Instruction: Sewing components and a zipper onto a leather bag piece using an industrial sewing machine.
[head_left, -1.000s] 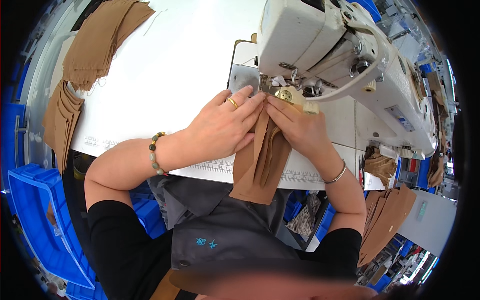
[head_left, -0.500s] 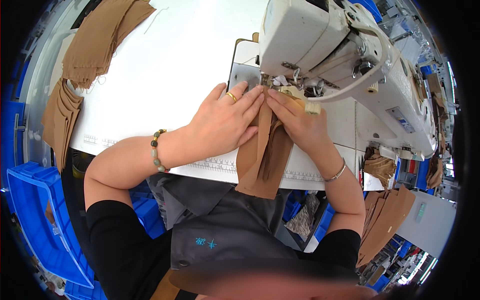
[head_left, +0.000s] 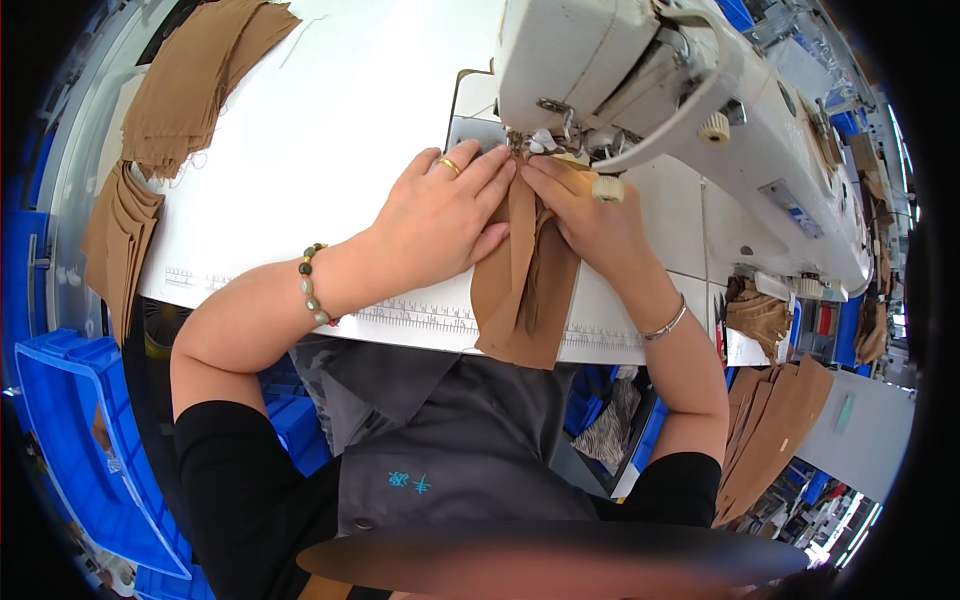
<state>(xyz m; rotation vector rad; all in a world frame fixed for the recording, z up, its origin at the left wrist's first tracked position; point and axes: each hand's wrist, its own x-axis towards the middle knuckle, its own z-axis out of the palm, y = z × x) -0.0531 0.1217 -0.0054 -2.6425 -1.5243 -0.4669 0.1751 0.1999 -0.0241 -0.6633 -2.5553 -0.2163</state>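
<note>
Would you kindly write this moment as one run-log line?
Left hand: on brown fabric, left side | right hand: on its right side | fabric: near end at table edge, far end under sewing machine head

Under the fingers (head_left: 495, 187), smooth matt brown cloth (head_left: 520, 335). Just ahead of them, the sewing machine (head_left: 590, 50) looks like glossy white-painted metal; around them, a smooth white tabletop (head_left: 320, 150). Well left, 2 matt cloth stacks (head_left: 190, 90), 1 rough-edged. Farther lower left, a glossy blue plastic bin (head_left: 50, 400).

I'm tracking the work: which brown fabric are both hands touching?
The layered brown fabric at the sewing machine, touched by left hand and right hand; upper-left stack, fanned left stack and lower-right stack lie untouched.
</note>
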